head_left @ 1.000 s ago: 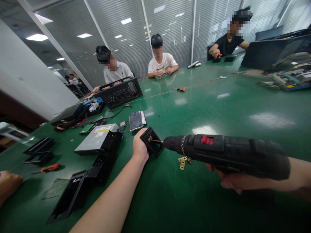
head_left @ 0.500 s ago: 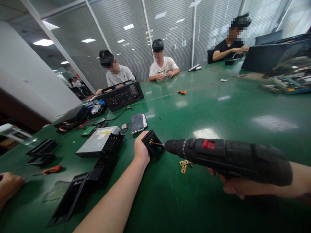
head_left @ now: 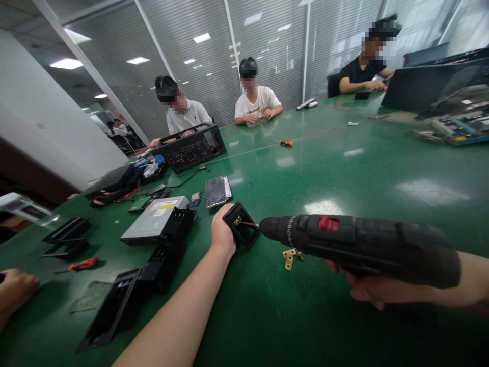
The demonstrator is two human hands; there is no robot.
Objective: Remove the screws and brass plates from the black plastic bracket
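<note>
My left hand (head_left: pixel 223 232) grips a small black box-shaped housing (head_left: pixel 244 235) by its left side, tilted with its hollow toward the drill. Brass-coloured metal shows inside the hollow. In my right hand (head_left: pixel 367 288) is a black cordless drill (head_left: pixel 355 244) with a red switch on top. Its long thin bit (head_left: pixel 250 225) reaches into the housing and meets the brass-coloured part; the exact contact is too small to make out. Just below the drill's nose, several brass plates (head_left: pixel 289 260) and a small brass piece lie on the green table (head_left: pixel 324 326).
Black plastic housings (head_left: pixel 160 262) and a silver disc drive (head_left: pixel 155 221) lie left of my forearm. An orange screwdriver (head_left: pixel 84 264) is further left, near another person's hand (head_left: pixel 17 285). Beyond stand a black perforated case (head_left: pixel 194 150) and a second orange screwdriver (head_left: pixel 286 143). Several people sit around the table.
My hands, the housing and the drill keep nearly the same pose, with the bit still in the housing. The view has shifted slightly. At the far right, the person's hands have moved apart.
</note>
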